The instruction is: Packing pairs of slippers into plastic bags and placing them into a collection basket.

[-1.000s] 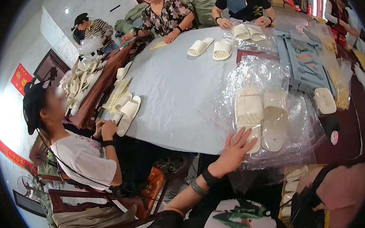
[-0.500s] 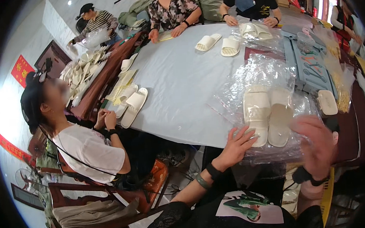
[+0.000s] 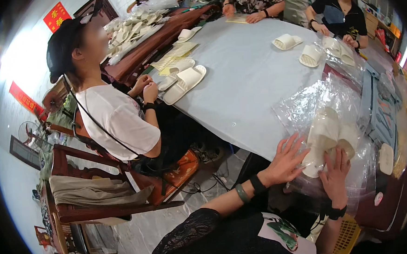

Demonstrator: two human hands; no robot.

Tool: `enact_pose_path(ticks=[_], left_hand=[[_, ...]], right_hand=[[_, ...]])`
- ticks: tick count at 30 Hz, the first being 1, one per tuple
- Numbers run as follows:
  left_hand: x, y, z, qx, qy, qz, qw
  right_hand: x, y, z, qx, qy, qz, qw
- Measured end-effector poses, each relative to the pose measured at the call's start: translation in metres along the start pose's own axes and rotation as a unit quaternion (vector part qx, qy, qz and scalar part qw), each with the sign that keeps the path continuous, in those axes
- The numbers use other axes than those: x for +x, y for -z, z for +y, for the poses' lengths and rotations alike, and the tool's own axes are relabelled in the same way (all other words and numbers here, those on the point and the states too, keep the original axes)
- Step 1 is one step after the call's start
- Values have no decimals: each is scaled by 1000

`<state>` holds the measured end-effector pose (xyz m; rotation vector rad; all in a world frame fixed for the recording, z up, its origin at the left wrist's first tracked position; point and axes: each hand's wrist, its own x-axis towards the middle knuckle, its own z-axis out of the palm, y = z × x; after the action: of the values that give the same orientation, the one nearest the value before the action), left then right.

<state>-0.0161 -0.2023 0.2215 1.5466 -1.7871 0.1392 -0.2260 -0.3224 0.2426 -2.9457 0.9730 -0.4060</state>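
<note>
A pair of cream slippers (image 3: 324,131) lies side by side on clear plastic bags (image 3: 300,105) at the near right corner of the table. My left hand (image 3: 286,161) is open, fingers spread, beside the left slipper with its fingertips close to the sole's edge. Across the lower part of the pair lies my right hand (image 3: 336,174), open, its fingers stretched out flat on the right slipper and the plastic. Whether the slippers are inside a bag or only on top of it, I cannot tell.
A grey-blue tool case (image 3: 382,111) and a cream oval piece (image 3: 386,158) sit to the right. Loose slippers (image 3: 187,83) lie on the grey-white tabletop (image 3: 238,92). A seated person (image 3: 114,114) is at my left; others work across the table. A wooden chair (image 3: 95,180) stands lower left.
My right hand has come down from the right onto the slippers. My left hand has slid off the left slipper to its side. The whole view has turned.
</note>
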Motion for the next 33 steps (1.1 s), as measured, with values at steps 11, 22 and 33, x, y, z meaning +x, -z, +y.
enact_pose_path(ticks=[11,22,33], left_hand=[[-4,13,-13,-113,41,-113,986],[-29,42,-31,-168,-15,-87,982],[-29,44,-12,-281,183,39,941]], right_hand=[[-8,-6,-2,23,-13,32,999],[-7,-11,2,50,-30,34,998],[-8,-14,4,30,-15,54,998]])
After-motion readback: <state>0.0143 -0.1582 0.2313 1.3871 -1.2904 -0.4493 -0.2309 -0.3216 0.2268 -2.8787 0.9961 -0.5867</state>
